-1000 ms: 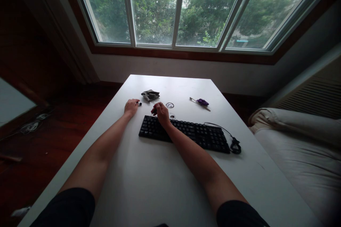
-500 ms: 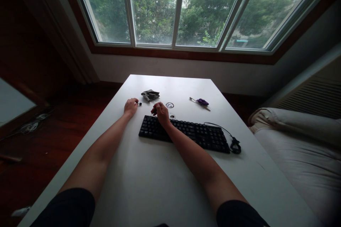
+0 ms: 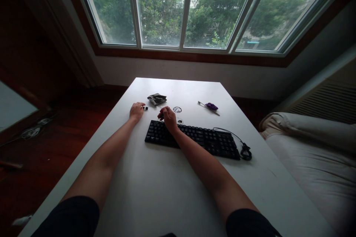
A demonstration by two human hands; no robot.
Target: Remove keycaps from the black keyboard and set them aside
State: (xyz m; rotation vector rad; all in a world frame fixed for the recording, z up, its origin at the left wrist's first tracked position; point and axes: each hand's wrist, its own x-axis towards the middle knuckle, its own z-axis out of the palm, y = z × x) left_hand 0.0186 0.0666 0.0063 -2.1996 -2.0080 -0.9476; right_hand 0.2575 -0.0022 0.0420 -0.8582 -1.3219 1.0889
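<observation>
A black keyboard [image 3: 205, 139] lies across the white table, its cable coiled at the right end. My left hand [image 3: 136, 112] rests on the table beyond the keyboard's left end, fingers parted, beside two small black keycaps [image 3: 146, 108] that stand close together. Above the keyboard's upper left edge is my right hand [image 3: 168, 117], its fingers curled into a pinch. Something thin and pale shows below those fingers, too small to name. Part of the upper key rows is hidden under my right wrist.
A crumpled grey cloth [image 3: 157, 99] lies past my hands. Two small round clear-looking items, one a disc [image 3: 177, 110], sit beside my right hand. To the right are a purple bundle [image 3: 211, 106] and a thin stick [image 3: 200, 103]. A pale sofa [image 3: 311, 155] flanks the table.
My left fingers have let go of a small keycap, which now stands beside the other one. My right hand has hardly moved.
</observation>
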